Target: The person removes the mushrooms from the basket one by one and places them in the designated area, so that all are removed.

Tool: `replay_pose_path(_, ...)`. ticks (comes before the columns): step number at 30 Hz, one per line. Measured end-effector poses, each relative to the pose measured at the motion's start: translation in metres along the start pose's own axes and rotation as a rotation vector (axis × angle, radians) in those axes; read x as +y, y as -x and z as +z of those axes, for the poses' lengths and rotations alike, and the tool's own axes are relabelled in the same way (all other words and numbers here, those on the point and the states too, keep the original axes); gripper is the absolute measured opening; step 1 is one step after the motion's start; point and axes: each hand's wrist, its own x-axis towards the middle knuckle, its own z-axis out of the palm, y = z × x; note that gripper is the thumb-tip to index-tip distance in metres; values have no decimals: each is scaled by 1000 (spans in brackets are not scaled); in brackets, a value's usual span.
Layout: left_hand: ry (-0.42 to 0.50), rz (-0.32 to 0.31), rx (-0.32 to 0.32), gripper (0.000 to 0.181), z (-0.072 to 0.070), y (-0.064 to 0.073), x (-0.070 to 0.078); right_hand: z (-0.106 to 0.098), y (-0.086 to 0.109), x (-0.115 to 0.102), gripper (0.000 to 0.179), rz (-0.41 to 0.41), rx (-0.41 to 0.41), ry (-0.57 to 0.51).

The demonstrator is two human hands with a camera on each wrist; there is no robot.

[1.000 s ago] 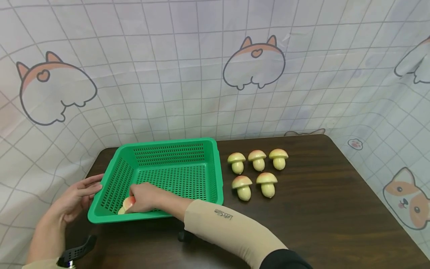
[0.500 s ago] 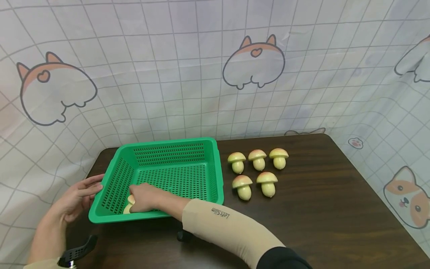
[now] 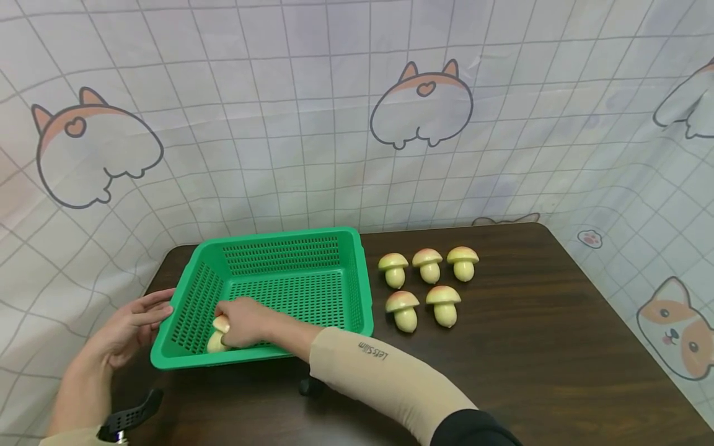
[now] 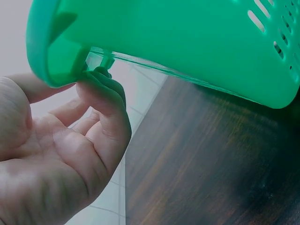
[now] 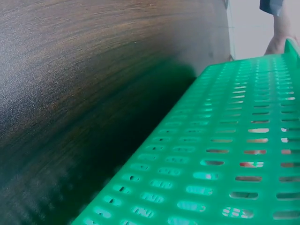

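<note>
A green plastic basket (image 3: 262,354) with slotted walls stands at the left of the table. My left hand (image 3: 131,328) grips its left rim; in the left wrist view the fingers (image 4: 110,112) curl under the lip. Inside the basket, at its near left corner, is a yellow toy mushroom (image 3: 216,342) with a rounded cap. My right hand (image 3: 245,322) reaches over the near rim and holds this mushroom from the right, covering part of it. The right wrist view shows mostly the basket's slotted outer wall (image 5: 178,154), which hides the right fingers.
Several more toy mushrooms (image 3: 444,306) stand in two rows right of the basket on the dark wooden table (image 3: 535,347). A small black object (image 3: 309,387) lies below the right forearm. A patterned cloth (image 3: 312,124) hangs behind.
The mushroom in the basket has turned and shifted slightly right under my right hand, so more of it shows. The basket has edged slightly right. My left hand keeps its hold.
</note>
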Motion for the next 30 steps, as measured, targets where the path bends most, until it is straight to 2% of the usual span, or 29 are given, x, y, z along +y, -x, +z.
replay_pose_path(7, -38, -12, 16, 32, 1, -2, -2, -8, 5, 11, 47, -74, 49, -101)
replay_pose_path(12, -45, -16, 23, 31, 1, -3, -2, -12, 9, 18, 46, -115, 55, -158)
replay_pose_path(19, -22, 7, -4, 35, -1, -2, -4, -15, 12, 26, 45, -151, 60, -162)
replay_pose_path(25, -33, 19, -11, 37, -2, -1, -4, -28, 21, 33, 44, -193, 58, -208)
replay_pose_path(30, 2, 28, -50, 41, -3, 0, -3, -37, 30, 41, 44, -216, 59, -244)
